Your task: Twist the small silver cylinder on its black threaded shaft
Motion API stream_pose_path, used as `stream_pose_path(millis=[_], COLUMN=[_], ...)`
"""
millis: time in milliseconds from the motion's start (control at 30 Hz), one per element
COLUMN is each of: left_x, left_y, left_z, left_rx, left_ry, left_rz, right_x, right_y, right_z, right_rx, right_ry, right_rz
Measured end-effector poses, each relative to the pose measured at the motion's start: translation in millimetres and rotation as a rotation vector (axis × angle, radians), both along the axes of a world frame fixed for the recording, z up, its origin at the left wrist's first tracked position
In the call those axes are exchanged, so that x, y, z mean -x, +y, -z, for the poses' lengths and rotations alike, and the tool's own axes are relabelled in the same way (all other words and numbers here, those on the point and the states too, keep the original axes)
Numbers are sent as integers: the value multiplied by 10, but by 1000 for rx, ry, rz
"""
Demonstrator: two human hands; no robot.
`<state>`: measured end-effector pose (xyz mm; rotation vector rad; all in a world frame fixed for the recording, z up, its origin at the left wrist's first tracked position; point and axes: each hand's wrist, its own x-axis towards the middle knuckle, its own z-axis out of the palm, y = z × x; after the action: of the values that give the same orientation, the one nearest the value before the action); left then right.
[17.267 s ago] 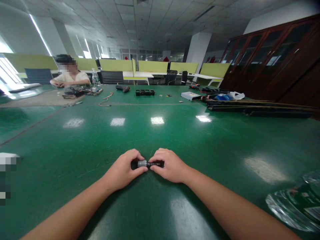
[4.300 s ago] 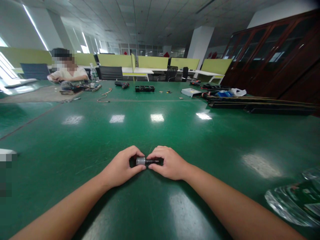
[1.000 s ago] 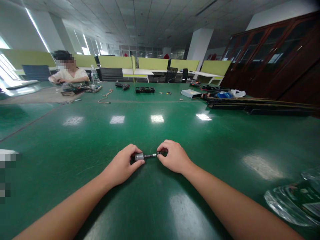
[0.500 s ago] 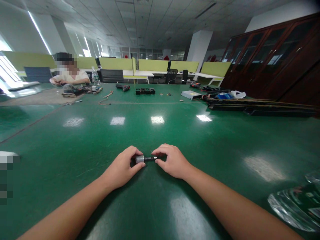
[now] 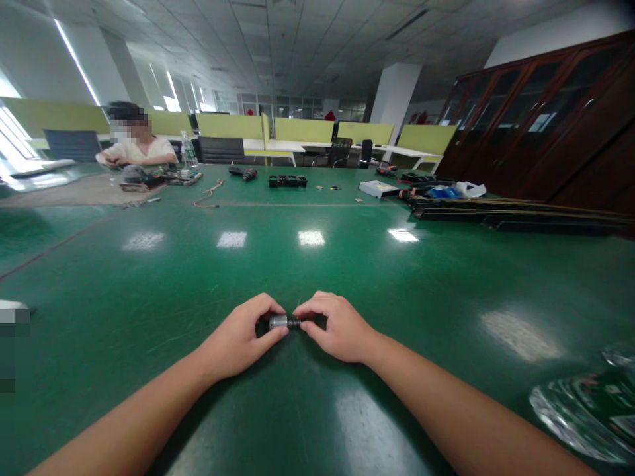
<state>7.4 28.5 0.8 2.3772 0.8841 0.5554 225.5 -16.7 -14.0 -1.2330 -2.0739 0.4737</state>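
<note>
Just above the green tabletop, a short silver metal cylinder lies level between my hands. My left hand is closed round it, thumb in front and fingers behind. Out of its right end comes a thin dark ribbed shaft, only a short stretch of which shows. Thumb and fingertips of my right hand pinch that shaft close to the cylinder. My fingers cover its far end, so I cannot tell how far it reaches.
A clear plastic bottle lies at my near right. Across the table are a power drill, a black slotted part, a grey metal box and long black strips. A person sits at the far left.
My right hand has moved left, closer to my left hand. Less of the dark shaft shows between cylinder and fingertips. My left hand has hardly moved.
</note>
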Motion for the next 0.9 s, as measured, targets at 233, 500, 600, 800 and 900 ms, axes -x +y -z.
stream_pose_path(millis=[233,500,600,800,900], left_x=[1,-10,-6,1,-3], left_y=[6,-13,-20,-19,-22], left_z=[9,18,20,14,9], left_rx=[-1,-8,1,1,4], left_ry=[-13,3,2,6,5], left_rz=[2,-19,-20,-19,-13], right_x=[-6,0,1,1,3], right_y=[4,19,21,20,16], right_z=[29,52,36,21,17], right_rx=[-27,-23,-20,-17,-16], right_ry=[-23,-101,-97,-84,-87], right_rz=[-42,-40,-37,-27,-26])
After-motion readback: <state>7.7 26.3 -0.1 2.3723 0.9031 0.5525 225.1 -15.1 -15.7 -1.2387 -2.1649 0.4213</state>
